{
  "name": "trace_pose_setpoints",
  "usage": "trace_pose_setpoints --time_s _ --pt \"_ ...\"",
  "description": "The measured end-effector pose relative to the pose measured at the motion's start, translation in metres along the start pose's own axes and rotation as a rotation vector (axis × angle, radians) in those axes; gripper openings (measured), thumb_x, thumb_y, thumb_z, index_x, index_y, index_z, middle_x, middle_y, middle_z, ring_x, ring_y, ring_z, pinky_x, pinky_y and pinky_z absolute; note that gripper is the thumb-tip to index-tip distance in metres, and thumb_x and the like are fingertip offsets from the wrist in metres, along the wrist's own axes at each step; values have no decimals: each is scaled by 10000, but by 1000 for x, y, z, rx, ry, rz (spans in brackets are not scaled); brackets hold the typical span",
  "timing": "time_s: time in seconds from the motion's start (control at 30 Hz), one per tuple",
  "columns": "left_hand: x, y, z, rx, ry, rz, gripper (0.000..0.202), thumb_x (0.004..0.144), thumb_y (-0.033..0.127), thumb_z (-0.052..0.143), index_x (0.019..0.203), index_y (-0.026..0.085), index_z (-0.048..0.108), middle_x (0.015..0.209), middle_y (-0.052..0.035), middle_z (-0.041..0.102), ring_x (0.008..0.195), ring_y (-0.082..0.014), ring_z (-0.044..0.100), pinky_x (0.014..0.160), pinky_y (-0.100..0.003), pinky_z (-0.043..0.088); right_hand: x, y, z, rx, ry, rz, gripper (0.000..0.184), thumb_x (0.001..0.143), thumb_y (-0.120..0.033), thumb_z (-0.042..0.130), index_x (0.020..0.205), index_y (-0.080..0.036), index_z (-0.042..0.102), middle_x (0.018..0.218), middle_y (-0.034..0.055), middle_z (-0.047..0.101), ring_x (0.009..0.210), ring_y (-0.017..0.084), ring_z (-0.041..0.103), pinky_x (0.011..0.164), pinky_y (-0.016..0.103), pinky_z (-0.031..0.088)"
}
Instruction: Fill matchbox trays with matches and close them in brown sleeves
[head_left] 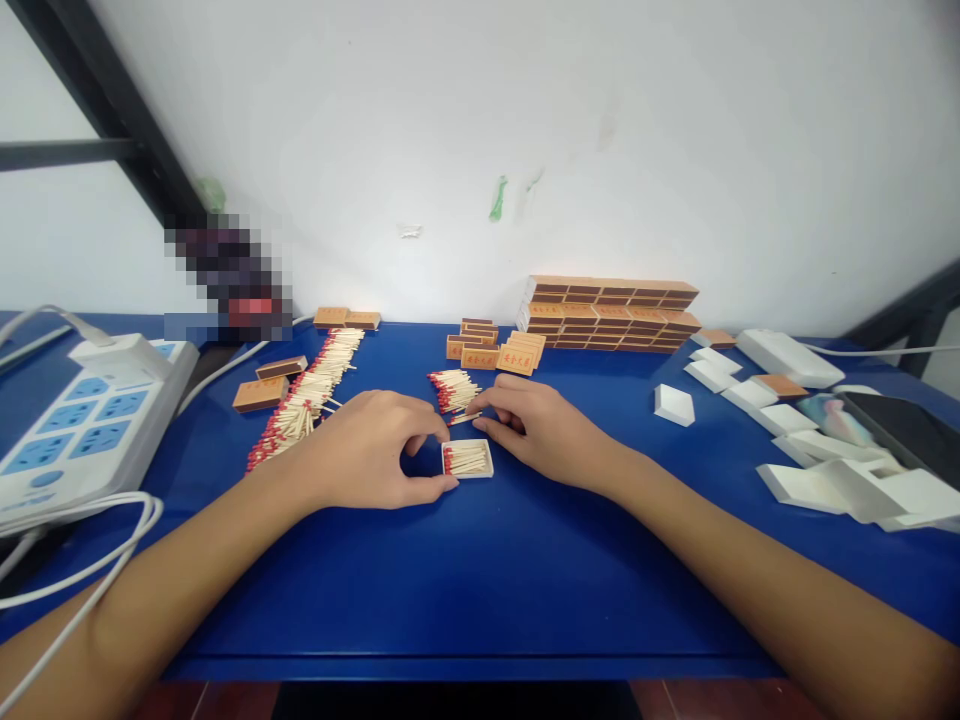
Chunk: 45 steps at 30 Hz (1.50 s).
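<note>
A small white matchbox tray [468, 459] with red-tipped matches in it lies on the blue table [480, 590]. My left hand [371, 448] curls round the tray's left end, thumb and forefinger pinching it. My right hand [536, 425] rests just right of the tray, its fingertips pinched on a few loose matches [463, 418] above it. A small heap of matches [452, 389] lies right behind my fingers. A long heap of matches [306, 398] stretches away to the left.
Stacked orange matchboxes [611, 313] stand along the wall, with several more [495, 350] in front. Empty white trays [825, 465] lie at right beside a dark phone [904, 428]. A power strip [82, 420] with white cables sits at left. Loose sleeves [268, 382] lie near it.
</note>
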<state>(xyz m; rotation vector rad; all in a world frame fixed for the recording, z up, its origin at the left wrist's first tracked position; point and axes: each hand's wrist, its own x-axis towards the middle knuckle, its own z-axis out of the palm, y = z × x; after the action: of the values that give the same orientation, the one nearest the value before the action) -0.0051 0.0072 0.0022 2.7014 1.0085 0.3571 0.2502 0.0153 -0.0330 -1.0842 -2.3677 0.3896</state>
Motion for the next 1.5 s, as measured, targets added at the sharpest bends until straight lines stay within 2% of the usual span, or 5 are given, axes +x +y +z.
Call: trace_pose_setpoints --time_s 0.73,1.0,1.2,1.4,1.5 --pt "0 1 -1 4 -8 -12 287 851 474 734 976 220 784 765 24 663 657 -130 569 610 -292 376 3 4 -1 -20 -54 81 64 1021 -220 628 972 -193 658 843 -1 568 734 147 510 677 280 385" --pt "1 2 -1 49 27 -44 267 859 456 738 955 212 788 746 22 661 649 -136 575 611 -294 372 -2 -6 -16 -26 -14 53 92 1055 -253 573 989 -206 616 904 15 602 760 155 524 693 287 392" --pt "1 1 -1 40 38 -42 279 862 466 734 967 215 792 735 18 662 643 -140 576 613 -292 377 -5 -24 -19 -5 -155 11 115 1031 -202 575 942 -208 646 874 17 608 726 146 526 658 282 388" --pt "1 -1 1 39 22 -24 264 856 453 740 955 213 789 739 18 653 642 -137 569 605 -289 375 -2 -1 -12 0 12 63 104 1028 -255 602 1066 -214 690 870 16 608 750 157 530 696 295 407" --pt "1 0 1 38 11 -15 281 861 467 734 964 211 790 748 17 657 649 -138 572 604 -291 373 1 9 -7 -43 -10 93 119 1013 -252 630 1104 -211 696 911 23 606 775 162 533 714 299 406"
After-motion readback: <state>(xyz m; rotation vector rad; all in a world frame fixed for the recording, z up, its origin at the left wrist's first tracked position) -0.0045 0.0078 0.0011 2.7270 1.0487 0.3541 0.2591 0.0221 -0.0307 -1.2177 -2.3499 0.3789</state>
